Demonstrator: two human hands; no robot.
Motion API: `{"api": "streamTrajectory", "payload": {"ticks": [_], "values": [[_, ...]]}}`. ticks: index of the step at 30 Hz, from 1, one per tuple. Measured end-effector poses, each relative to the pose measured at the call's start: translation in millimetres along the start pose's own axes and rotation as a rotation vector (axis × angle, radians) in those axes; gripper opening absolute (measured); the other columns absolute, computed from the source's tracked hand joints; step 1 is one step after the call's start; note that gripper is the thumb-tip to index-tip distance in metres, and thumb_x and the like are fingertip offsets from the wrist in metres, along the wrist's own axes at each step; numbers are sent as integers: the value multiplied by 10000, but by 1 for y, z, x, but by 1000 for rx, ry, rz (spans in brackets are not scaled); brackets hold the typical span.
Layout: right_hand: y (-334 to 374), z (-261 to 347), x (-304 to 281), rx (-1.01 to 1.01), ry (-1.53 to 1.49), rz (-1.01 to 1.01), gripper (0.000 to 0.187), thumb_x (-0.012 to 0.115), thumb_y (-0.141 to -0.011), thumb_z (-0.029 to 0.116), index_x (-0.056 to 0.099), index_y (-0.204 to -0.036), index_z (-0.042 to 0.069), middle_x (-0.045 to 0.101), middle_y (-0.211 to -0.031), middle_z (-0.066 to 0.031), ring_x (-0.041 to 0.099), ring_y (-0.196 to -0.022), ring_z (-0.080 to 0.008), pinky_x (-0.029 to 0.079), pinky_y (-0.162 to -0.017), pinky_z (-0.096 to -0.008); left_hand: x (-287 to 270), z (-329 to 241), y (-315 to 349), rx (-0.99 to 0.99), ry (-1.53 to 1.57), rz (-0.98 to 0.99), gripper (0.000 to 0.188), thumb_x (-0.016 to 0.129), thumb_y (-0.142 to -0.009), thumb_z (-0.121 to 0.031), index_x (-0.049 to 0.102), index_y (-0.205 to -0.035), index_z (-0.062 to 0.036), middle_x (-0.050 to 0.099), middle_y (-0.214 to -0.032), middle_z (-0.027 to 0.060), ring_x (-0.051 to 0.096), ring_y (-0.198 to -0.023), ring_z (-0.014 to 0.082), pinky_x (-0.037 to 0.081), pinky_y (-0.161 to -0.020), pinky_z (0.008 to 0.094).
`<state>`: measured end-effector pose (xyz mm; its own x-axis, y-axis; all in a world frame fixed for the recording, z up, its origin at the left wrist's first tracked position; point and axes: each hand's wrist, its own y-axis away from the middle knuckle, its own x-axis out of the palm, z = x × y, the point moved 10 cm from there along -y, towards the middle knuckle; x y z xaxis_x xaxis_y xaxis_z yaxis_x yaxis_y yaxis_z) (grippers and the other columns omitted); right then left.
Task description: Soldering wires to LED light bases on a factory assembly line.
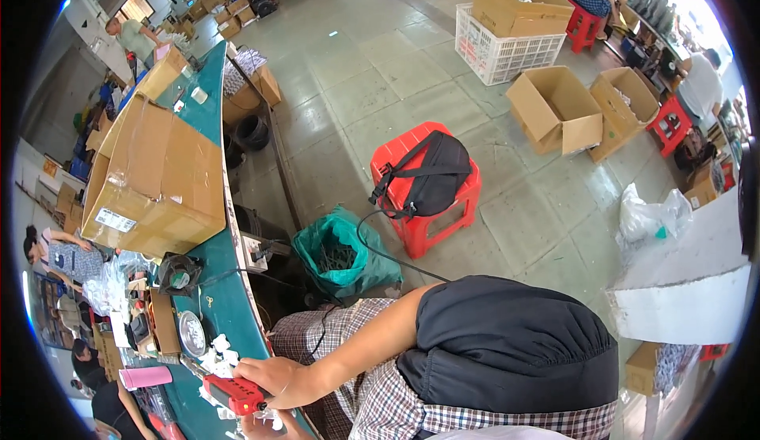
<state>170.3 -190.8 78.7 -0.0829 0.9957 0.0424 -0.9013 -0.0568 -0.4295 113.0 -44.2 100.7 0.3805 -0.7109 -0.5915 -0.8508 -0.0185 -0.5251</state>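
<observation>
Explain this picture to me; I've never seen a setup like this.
There's no machine here: two bare hands do the work. The single picture comes from a wide fisheye camera worn on the person's head, so straight edges bend near the rim. The right hand, reaching from a dark sleeve, grips a red handheld tool. The left hand is just below, partly cut off; I can't tell what it holds. On the green table are white pieces, a round metal dish and a big cardboard box. Behind, a black bag rests on a red stool.
</observation>
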Motion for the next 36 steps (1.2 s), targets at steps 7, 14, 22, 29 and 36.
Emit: {"api": "streamTrajectory", "payload": {"ticks": [7, 14, 22, 29, 36], "values": [[-5, -2, 9, -11, 2, -7, 552, 731, -701, 9, 477, -1191, 13, 562, -1120, -182, 632, -1018, -408, 519, -826, -459, -23, 37, 1, -109, 168, 61, 622, 815, -873, -110, 460, -1382, -64, 620, -1275, 172, 645, -1068, 250, 539, -899, 343], [4, -11, 33, -104, 134, -39, 573, 819, -751, 162, 514, -1223, 51, 589, -1095, -179, 645, -1002, -385, 526, -836, -414, -92, 92, 56, -299, -18, -248, 529, 794, -834, -55, 554, -1303, -3, 603, -1253, 126, 595, -1113, 241, 488, -945, 355], [-7, -50, 30, 294, 13, 104, 318, 751, -891, 39, 585, -1161, 23, 613, -986, -56, 664, -829, -177, 559, -739, -300, -94, 118, 72, -460, 288, -302, 552, 784, -819, -1, 528, -1307, -30, 623, -1307, 114, 623, -1159, 196, 514, -953, 320], [-33, -18, 34, 243, 108, 181, 366, 675, -926, 1, 544, -1263, -50, 637, -930, -60, 670, -733, -134, 536, -638, -253, -63, 121, 56, -481, 668, -305, 528, 790, -868, -35, 483, -1297, -9, 634, -1318, 158, 656, -1158, 230, 535, -981, 352], [-41, -8, 33, 218, 92, 204, 366, 672, -922, -12, 533, -1258, -53, 636, -922, -86, 657, -710, -144, 535, -629, -265, -30, 115, 38, -419, 586, -212, 477, 793, -881, -194, 549, -1257, -30, 666, -1300, 98, 608, -1254, 244, 442, -1087, 400]]}}
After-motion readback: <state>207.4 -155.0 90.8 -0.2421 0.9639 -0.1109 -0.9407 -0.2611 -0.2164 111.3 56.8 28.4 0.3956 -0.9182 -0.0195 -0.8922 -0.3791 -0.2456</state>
